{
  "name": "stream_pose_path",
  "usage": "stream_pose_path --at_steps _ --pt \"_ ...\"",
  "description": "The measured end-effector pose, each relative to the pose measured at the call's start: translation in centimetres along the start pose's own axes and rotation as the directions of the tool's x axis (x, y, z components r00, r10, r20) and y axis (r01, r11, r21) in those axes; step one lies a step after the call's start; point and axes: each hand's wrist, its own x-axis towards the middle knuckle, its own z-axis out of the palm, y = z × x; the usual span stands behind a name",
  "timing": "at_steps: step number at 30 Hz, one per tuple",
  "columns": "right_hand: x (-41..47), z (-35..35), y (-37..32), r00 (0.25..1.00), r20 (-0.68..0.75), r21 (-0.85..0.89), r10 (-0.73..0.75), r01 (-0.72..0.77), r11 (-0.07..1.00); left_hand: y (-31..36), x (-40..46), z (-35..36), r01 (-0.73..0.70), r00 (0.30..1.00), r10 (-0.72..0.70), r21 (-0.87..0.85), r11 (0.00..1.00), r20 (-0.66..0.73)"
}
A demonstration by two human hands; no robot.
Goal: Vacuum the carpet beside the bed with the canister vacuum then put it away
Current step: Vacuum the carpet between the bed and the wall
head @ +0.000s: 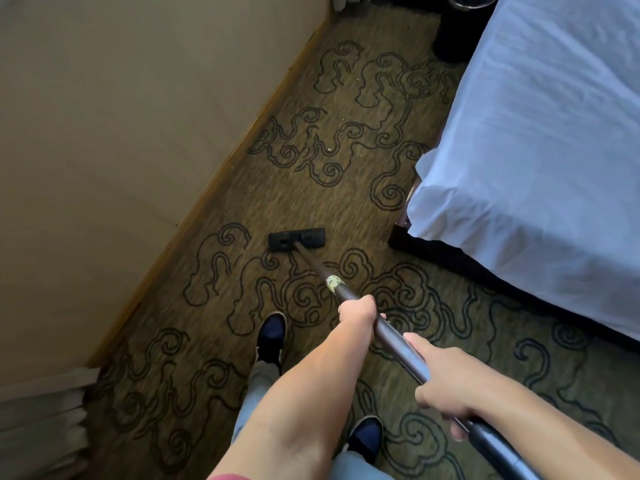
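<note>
A: Wand gripped in both fists. Left hand forward and lower on the tube, right hand back near the hose end. Both clenched round it.

B: Floor head?

A: Floor head flat on the carpet, ahead and left of the grip, away from the person. Wand's long axis runs from lower right up to the head; the head's bar lies crosswise to it. Left hand is the nearer one to the head.

B: What's left to cover?

A: Looks like the strip beyond the head, between wall and bed. Pale specks sit further up it. Next stroke probably a push along the wand's axis, away from the feet.

B: Room?

A: Narrow aisle, patterned brown carpet, wooden skirting on the left, sheeted bed right, dark bin at the far end. Canister not in view.

B: Risk?

A: Head could clip the bed corner.
</note>
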Motion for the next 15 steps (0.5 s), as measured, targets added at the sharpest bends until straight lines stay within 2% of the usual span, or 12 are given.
stream_pose_path --at_steps 5,8,11,15 --pt "1.8 0.4 -1.8 0.999 0.039 0.019 -0.02 0.02 1.0 1.4 1.8 -1.1 0.028 1.0 -0.027 0.066 0.997 -0.01" --pt "4.0 -0.3 -3.6 0.998 0.034 0.072 -0.049 0.046 0.996 3.7 3.7 -2.4 -0.012 1.0 0.013 0.062 0.998 -0.017" --pt "5.3 -1.3 -5.2 0.997 0.05 0.104 -0.056 0.051 0.993 5.3 5.4 -3.1 -0.012 1.0 0.012 0.127 0.992 0.002" --pt "8.4 -3.1 -10.2 0.996 0.047 0.157 -0.079 0.071 0.985 10.4 8.8 -5.6 -0.038 0.999 0.037 0.189 0.981 0.008"
